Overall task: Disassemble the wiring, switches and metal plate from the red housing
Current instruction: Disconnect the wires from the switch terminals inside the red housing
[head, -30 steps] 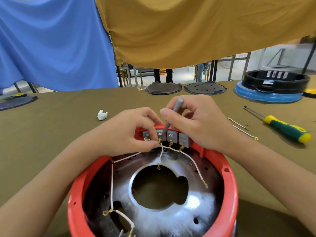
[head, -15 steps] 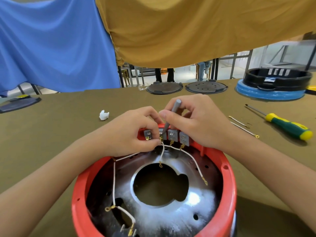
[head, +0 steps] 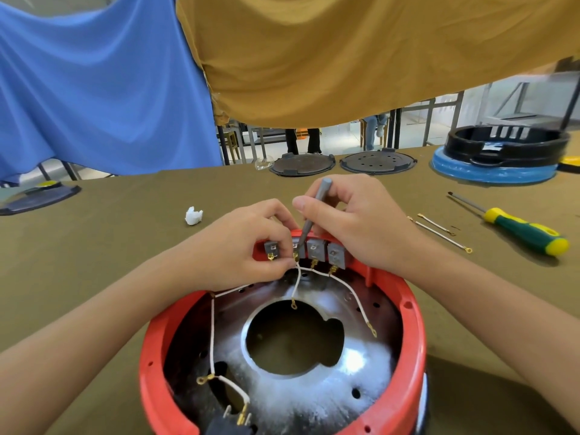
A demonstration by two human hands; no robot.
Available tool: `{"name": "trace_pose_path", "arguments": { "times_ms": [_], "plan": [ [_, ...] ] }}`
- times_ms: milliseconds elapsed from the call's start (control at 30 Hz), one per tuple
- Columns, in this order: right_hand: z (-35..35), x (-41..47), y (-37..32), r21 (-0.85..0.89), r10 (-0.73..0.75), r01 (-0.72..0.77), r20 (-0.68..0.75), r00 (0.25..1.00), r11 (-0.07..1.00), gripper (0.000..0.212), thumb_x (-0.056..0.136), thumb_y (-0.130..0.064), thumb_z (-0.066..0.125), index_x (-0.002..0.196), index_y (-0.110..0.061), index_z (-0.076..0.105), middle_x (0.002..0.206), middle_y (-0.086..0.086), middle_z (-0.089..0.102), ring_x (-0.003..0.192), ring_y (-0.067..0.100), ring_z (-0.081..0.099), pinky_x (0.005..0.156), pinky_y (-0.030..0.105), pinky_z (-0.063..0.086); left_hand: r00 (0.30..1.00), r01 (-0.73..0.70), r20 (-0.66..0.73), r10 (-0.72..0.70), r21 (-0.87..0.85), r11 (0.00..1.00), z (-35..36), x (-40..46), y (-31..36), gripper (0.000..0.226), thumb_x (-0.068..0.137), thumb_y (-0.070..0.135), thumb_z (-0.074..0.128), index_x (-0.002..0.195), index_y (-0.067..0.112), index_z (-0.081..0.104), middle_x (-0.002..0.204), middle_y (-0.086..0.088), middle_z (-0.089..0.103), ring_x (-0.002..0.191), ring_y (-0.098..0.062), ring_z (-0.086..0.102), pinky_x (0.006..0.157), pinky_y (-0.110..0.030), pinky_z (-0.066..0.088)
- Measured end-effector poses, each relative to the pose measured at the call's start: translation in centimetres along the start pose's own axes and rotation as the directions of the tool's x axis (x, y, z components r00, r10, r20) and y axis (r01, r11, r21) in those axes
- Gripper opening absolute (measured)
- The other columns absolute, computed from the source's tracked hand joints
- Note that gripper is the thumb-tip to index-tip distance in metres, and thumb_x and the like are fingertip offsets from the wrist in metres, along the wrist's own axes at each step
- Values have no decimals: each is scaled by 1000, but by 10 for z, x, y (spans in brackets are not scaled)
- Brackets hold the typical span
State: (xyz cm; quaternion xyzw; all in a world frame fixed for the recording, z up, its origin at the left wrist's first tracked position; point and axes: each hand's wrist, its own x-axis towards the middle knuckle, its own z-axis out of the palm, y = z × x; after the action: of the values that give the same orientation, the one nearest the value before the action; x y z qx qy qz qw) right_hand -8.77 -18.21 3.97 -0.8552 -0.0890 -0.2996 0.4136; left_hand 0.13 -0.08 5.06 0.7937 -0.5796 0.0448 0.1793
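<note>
Four grey switches (head: 309, 251) in a row at 12 o'clock on red housing (head: 417, 334), left hand (head: 248, 243) pinching white wire (head: 296, 282) at second switch, right hand (head: 354, 221) nearer, gripping grey tool (head: 314, 215) tip-down toward 6 o'clock.
</note>
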Motion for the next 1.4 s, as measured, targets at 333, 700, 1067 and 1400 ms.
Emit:
{"name": "trace_pose_path", "arguments": {
  "times_ms": [333,700,1067,1400],
  "plan": [
    [0,3,3,28,47,-47,2,999,999,27,95,-31,66,71,-19,67,65,5,69,65,25,65,65,42,52,1000,3,-12,-3,-4,1000,1,0,0,10,82,21,77,74,23,72,110,14,57,97,-9,59,89,-29,46],
    [0,1,4,39,26,-26,-21,999,999,26,95,-30,66,73,-16,69,64,4,69,63,24,65,64,40,51,1000,6,9,-6,-2,1000,0,-1,0,9,83,21,76,75,23,72,111,16,55,97,-6,58,89,-24,45],
    [2,8,12,134,178,-181,35,983,974,29,95,-33,65,76,-12,69,57,-4,67,57,8,62,67,33,54,1000,7,18,-6,-22,1000,-1,-1,0,11,82,20,76,74,25,71,113,13,56,102,-8,59,91,-25,44],
    [4,6,11,117,150,-152,22,988,982,28,96,-33,65,76,-13,68,61,-2,70,55,6,60,58,18,47,1000,2,10,-2,-25,1000,0,-2,-1,12,82,19,77,74,26,70,112,15,55,100,-8,59,90,-20,44]
  ]
}}
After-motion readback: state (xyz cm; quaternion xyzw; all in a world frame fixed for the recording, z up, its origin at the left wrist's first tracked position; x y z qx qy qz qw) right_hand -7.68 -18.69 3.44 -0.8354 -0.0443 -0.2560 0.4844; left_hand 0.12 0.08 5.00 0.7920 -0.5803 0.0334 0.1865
